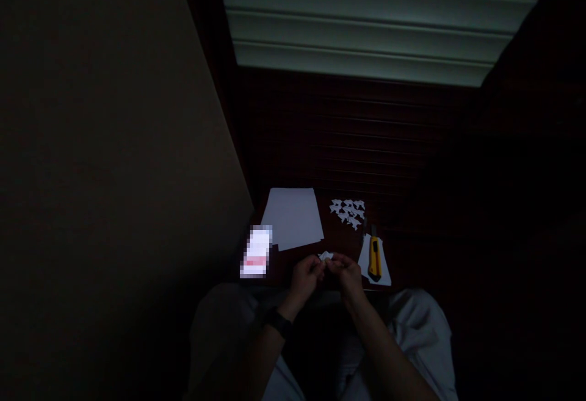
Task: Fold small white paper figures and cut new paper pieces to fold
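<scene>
At the lower centre of the frame, our left hand (306, 276) and right hand (345, 271) both pinch a small folded paper (325, 255); below and right of centre, our yellow cutter (375, 259) lies on white slips (385, 271).

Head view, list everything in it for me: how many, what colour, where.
Table: one, dark, lower middle
Paper sheets: count unclear, white, far left tabletop
Folded paper pieces: roughly ten, white, right of the sheets
Paper slips: count unclear, white, right tabletop
Utility knife: one, yellow and black, on the slips
Pixelated screen: one, white and pink, left edge
Held paper: one, white, near middle
Pale slatted panel: one, greenish grey, top
Wall: one, dim brown-grey, left
Wristband: one, black, left wrist
Trousers: one pair, pale grey, bottom
Left hand, right hand: two, dimly lit, at the held paper
</scene>
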### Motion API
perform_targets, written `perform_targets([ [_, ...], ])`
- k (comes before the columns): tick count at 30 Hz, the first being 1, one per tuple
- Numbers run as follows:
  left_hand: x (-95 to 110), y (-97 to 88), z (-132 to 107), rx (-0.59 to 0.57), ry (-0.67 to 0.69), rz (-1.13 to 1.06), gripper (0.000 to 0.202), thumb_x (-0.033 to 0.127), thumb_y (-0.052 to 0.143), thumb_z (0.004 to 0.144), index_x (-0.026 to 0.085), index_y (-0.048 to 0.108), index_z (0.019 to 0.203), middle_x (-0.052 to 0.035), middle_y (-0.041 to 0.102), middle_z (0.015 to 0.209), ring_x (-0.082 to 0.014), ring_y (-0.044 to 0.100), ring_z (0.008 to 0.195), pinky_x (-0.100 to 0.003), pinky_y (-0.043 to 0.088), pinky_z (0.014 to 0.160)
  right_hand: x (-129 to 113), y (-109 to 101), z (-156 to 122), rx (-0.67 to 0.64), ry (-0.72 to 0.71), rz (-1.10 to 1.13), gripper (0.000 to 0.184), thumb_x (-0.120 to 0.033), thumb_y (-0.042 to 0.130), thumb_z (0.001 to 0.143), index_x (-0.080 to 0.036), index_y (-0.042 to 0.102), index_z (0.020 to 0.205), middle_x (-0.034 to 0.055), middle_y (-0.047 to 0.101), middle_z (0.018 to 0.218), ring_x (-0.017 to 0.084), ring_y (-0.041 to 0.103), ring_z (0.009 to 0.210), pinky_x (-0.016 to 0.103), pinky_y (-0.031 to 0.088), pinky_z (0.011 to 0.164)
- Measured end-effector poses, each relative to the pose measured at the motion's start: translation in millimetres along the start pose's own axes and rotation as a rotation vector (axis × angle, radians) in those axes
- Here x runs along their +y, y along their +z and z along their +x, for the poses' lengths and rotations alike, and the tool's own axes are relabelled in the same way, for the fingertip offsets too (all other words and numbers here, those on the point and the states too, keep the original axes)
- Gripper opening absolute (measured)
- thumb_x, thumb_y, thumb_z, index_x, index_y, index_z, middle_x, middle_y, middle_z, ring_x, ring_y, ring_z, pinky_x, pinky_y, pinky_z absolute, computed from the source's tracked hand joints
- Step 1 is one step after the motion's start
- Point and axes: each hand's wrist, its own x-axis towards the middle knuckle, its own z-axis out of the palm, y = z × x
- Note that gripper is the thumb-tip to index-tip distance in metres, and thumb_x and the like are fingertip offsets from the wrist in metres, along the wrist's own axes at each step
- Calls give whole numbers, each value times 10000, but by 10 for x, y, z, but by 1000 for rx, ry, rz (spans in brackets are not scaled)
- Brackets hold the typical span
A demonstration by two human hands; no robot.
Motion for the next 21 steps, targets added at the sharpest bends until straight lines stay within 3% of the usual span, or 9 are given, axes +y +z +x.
perform_targets([
  [7,52,-140,-49,-219,-23,102,182,302,526,736,146,567,651,-9,588,582,-120,533,537,-199,367,503,-151,-208,-27,-282,93,-203,426,-314,768,515,-153,643,889,2,620,608,137,565,536,245,435,515],
  [12,116,-171,-108,-261,1,183,183,272,517,729,135,593,635,-13,612,595,-123,554,563,-202,382,532,-242,-233,-56,-387,74,-318,349,-323,751,540,-141,657,822,-3,615,593,102,524,503,217,402,502],
  [21,139,-173,-91,-280,-134,32,135,241,569,660,132,586,582,-19,612,520,-128,558,465,-217,403,479,-156,-174,-59,-324,-22,-391,252,-316,727,541,-130,683,704,22,639,605,134,537,539,249,405,532],
])
